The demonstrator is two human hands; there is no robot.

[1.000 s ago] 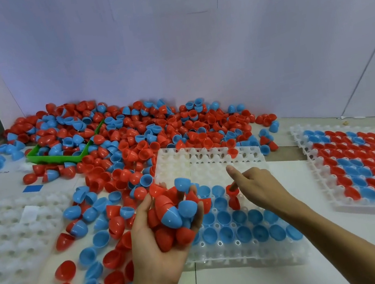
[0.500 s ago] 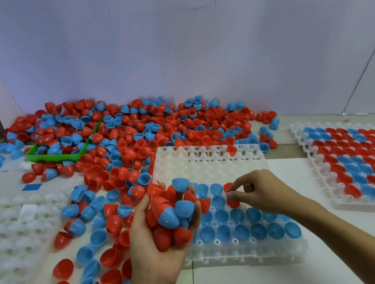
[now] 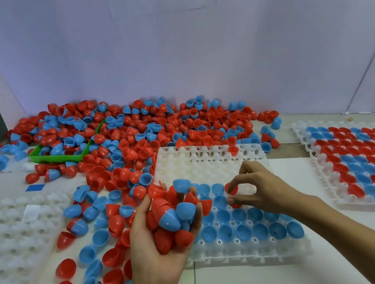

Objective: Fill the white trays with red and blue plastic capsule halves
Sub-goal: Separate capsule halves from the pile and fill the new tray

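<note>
Since half a second ago my right hand [image 3: 259, 189] has shifted slightly right over the middle white tray [image 3: 211, 160], and the red capsule half [image 3: 232, 189] it pinched is now at the third row of cells, beside two blue halves. I see the thumb and forefinger curled round that red half, the other fingers arched above it; I cannot tell whether it already sits in its cell.

My left hand [image 3: 164, 237] is in the same place at the tray's near left corner, palm up, fingers cupped round a handful of capsule halves [image 3: 175, 211], mostly red with a few blue on top.

The middle tray lies in front of me. Its two nearest rows hold blue halves [image 3: 243, 228], open side up, and the third row is partly filled; the far half shows bare white cells, with one red half [image 3: 233, 150] near the far edge.

To the right, well apart, the filled white tray [image 3: 316, 161] carries red and blue halves in every cell I can see. To the left lies a stack of empty translucent trays [image 3: 6, 241]. Between it and the middle tray, loose halves [image 3: 97, 228] are scattered over the table. Behind, a big pile of red and blue halves [image 3: 155, 132] reaches the purple backboard [image 3: 193, 56] and partly buries a green tray [image 3: 60, 158]. A blue tape patch [image 3: 35, 188] sits on the table at left.
</note>
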